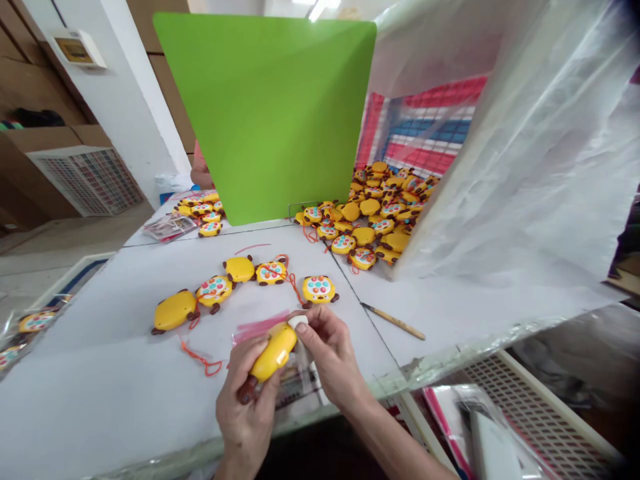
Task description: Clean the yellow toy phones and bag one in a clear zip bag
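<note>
My left hand [247,407] grips a yellow animal-shaped toy [275,352] with brown feet, tilted above the table's near edge. Between the thumb and fingers of my right hand [333,353] is a small white piece [299,321], pressed against the toy's upper end; I cannot make out what kind of piece it is. Beyond my hands several like toys lie in a loose row, among them a face-up one [319,289] with coloured buttons and a face-down one [174,311]. An orange cord [201,360] rests on the table to the left. Clear plastic packaging [300,383] lies beneath my hands.
A green board [280,113] stands upright at the back. Right of it is a large heap of yellow toys [370,207] under plastic sheeting [480,200]. A brush-like stick [395,322] lies to the right. Bagged toys [35,323] sit at far left. Another person's arm [201,167] shows behind the board.
</note>
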{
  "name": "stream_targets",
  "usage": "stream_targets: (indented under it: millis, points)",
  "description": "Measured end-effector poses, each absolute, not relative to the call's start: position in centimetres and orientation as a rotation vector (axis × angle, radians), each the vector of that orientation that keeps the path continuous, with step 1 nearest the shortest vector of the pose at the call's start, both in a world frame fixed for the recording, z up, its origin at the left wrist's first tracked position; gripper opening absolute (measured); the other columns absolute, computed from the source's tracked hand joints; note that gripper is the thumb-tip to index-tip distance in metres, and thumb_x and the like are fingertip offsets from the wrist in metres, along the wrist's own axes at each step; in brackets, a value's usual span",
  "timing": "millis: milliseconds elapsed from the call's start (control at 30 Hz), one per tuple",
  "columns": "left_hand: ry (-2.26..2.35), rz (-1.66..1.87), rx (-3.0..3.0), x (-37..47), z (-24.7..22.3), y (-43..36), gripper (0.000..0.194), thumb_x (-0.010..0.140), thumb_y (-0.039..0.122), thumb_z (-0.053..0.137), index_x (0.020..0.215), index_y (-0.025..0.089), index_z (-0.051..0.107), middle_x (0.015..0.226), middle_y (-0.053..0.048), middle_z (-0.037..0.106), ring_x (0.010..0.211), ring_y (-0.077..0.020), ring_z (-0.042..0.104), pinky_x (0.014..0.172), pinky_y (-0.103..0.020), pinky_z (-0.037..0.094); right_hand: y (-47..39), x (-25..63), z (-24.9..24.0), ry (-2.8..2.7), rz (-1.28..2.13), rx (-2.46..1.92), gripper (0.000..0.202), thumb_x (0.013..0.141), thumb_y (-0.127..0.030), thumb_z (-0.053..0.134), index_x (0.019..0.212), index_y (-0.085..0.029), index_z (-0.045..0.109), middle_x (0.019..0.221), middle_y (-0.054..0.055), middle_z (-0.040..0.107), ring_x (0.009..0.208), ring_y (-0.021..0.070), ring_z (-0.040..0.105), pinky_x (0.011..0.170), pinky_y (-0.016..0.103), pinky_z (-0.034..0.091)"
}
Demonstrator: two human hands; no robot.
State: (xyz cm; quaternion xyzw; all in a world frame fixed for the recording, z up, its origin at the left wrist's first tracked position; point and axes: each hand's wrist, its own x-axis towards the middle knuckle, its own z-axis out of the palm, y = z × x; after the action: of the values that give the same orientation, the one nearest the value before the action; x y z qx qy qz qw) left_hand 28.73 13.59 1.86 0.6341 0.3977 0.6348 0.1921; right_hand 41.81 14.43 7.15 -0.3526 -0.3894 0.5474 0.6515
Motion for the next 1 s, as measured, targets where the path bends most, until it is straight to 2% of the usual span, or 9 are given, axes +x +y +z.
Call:
stream_targets:
  millis: [100, 333, 467, 667, 800, 933, 1000]
  points:
    - [1.128, 1.813, 1.805, 28.7, 2.5, 12.7, 0.035, 0.078, 0.010, 0.063, 0.110, 0.023, 0.058, 0.109, -0.003, 0.060, 0.103, -0.0179, 0.055, 0.090, -0.028, 0.045, 12.9, 41.8, 7.7, -0.930, 1.283, -0.749, 0.016, 0.076, -0.026, 0.069, 0.073, -0.018, 0.056, 0.109, 0.006, 0.062, 0.092, 0.0166, 0.056, 0.081, 0.028, 0.044]
    - [1.042, 1.843, 2.001, 29.0, 3.7, 11.2, 0.035, 0.077, 0.007, 0.063, 0.110, 0.020, 0.057, 0.108, -0.006, 0.060, 0.102, -0.0197, 0.055, 0.090, -0.033, 0.045, 11.5, 42.2, 8.1, -0.867, 1.291, -0.674, 0.019, 0.072, -0.017, 0.070, 0.065, -0.018, 0.053, 0.102, 0.005, 0.064, 0.088, 0.0159, 0.057, 0.078, 0.027, 0.044]
    - [0.978, 1.869, 2.025, 28.9, 3.7, 10.8, 0.035, 0.077, 0.007, 0.063, 0.109, 0.019, 0.059, 0.107, -0.007, 0.061, 0.102, -0.0215, 0.056, 0.090, -0.036, 0.046, 10.7, 42.7, 8.4, -0.783, 1.343, -0.653, 0.019, 0.069, -0.016, 0.071, 0.063, -0.017, 0.052, 0.098, 0.006, 0.067, 0.078, 0.0142, 0.058, 0.072, 0.026, 0.045]
    - [0.983, 1.816, 2.120, 29.5, 4.0, 10.4, 0.036, 0.077, 0.010, 0.064, 0.109, 0.024, 0.058, 0.106, -0.006, 0.062, 0.100, -0.0225, 0.058, 0.088, -0.038, 0.048, 9.3, 43.2, 8.3, -0.867, 1.227, -0.683, 0.018, 0.069, -0.019, 0.070, 0.064, -0.018, 0.053, 0.105, 0.007, 0.065, 0.097, 0.0193, 0.057, 0.082, 0.029, 0.044]
    - [1.033, 1.747, 2.044, 29.7, 3.9, 11.0, 0.032, 0.078, 0.012, 0.063, 0.107, 0.025, 0.058, 0.106, -0.006, 0.061, 0.101, -0.0225, 0.057, 0.089, -0.038, 0.047, 10.4, 43.4, 8.1, -0.845, 1.230, -0.722, 0.020, 0.067, -0.019, 0.069, 0.061, -0.018, 0.050, 0.099, 0.007, 0.067, 0.089, 0.0190, 0.058, 0.076, 0.029, 0.045]
    - [1.062, 1.745, 1.874, 29.5, 3.3, 12.2, 0.029, 0.075, 0.014, 0.066, 0.102, 0.024, 0.061, 0.108, -0.005, 0.062, 0.104, -0.0224, 0.056, 0.090, -0.036, 0.047, 12.7, 43.1, 8.1, -0.834, 1.317, -0.718, 0.022, 0.066, -0.020, 0.069, 0.061, -0.018, 0.048, 0.093, 0.006, 0.067, 0.072, 0.0151, 0.058, 0.066, 0.027, 0.047]
    - [1.163, 1.672, 1.658, 29.7, 3.3, 13.0, 0.027, 0.072, 0.018, 0.070, 0.098, 0.022, 0.063, 0.103, -0.004, 0.064, 0.098, -0.0213, 0.059, 0.085, -0.033, 0.049, 14.3, 43.7, 8.1, -0.905, 1.373, -0.743, 0.022, 0.066, -0.024, 0.068, 0.061, -0.019, 0.047, 0.091, 0.005, 0.067, 0.064, 0.0134, 0.057, 0.062, 0.027, 0.047]
